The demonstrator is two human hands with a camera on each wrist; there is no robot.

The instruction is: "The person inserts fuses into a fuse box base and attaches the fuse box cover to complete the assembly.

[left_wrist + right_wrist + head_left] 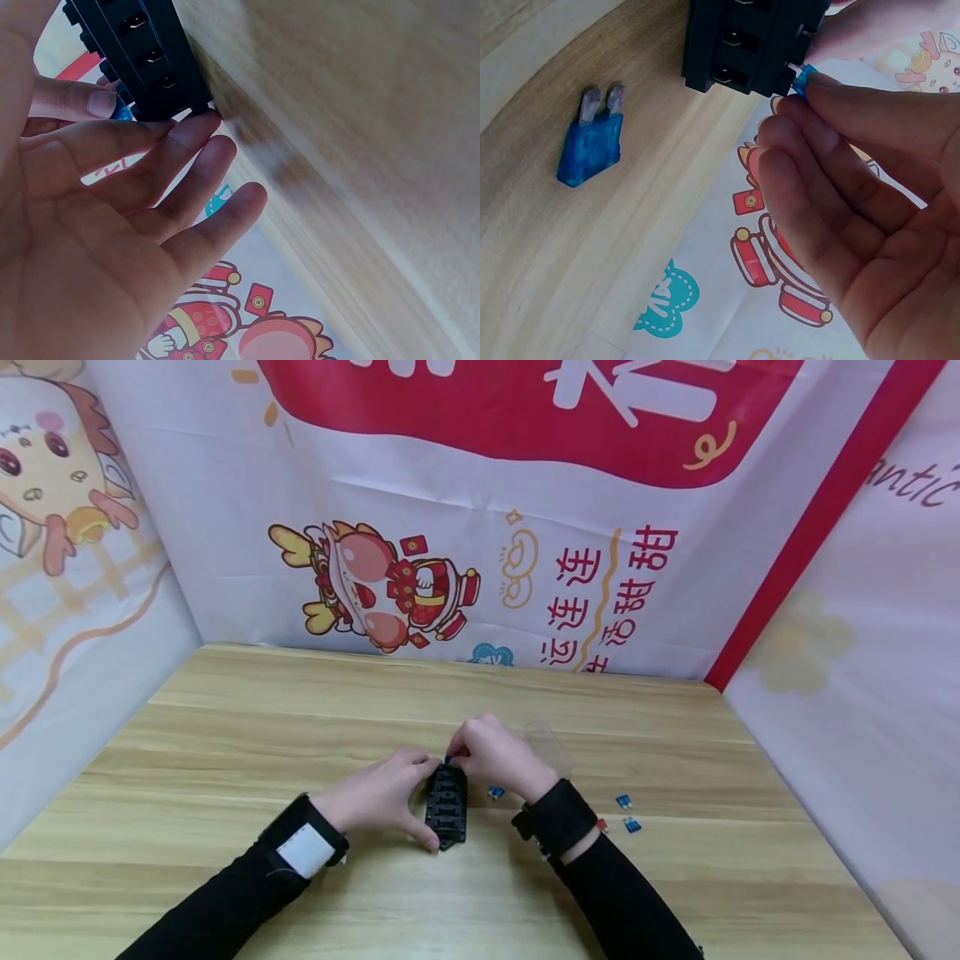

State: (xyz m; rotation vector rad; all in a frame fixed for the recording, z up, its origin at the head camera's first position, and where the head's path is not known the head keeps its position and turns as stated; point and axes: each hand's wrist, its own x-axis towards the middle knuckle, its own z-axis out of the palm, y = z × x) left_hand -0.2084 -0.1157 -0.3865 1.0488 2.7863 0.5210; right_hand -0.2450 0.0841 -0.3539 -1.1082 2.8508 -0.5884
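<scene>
A black fuse block [446,808] with a row of slots lies lengthwise on the table. My left hand [381,792] holds it from the left, thumb at the near end and fingertips at the far end. In the left wrist view the fingertips touch the end of the block. At the far end, my right hand [497,757] pinches a small blue blade fuse [805,79] between thumb and forefinger. The fuse is against the block's edge; how deep its prongs sit is hidden. Another blue blade fuse [591,148] lies loose beside the block, its two metal prongs bare.
Two more blue fuses [632,824] lie to the right of my right wrist. A red piece [602,825], partly covered by that wrist, is beside them. Behind the right hand lies a clear plastic piece [551,747]. A printed cloth [420,468] hangs along the table's back edge.
</scene>
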